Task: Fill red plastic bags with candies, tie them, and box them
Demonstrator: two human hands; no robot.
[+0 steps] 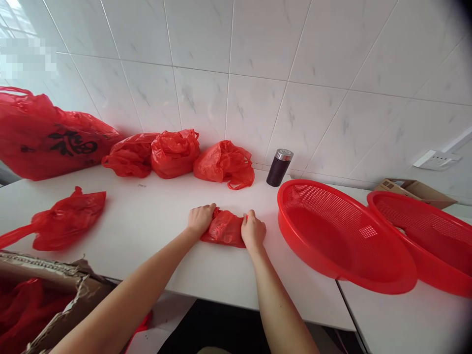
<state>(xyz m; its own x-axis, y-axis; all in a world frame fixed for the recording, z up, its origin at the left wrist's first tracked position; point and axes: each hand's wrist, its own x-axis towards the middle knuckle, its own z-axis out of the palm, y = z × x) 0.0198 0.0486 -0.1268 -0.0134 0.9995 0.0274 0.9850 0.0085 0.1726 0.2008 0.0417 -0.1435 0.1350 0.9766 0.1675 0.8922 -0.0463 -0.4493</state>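
Note:
A small red plastic bag (226, 229) with something bundled inside lies on the white table in front of me. My left hand (201, 218) is closed on its left end, thumb toward the bag's top edge. On the opposite end, my right hand (253, 230) grips the plastic with curled fingers. What the bag contains is hidden by the red plastic. Behind it, by the wall, sits another filled red bag (223, 164). A red plastic basket (332, 236) stands just right of my right hand.
More filled red bags (175, 153) line the wall, with a large printed one (47, 137) far left. A loose red bag (70, 219) lies near a cardboard box (88, 300). A dark thermos (279, 169) stands behind the basket; a second red basket (435, 236) is far right.

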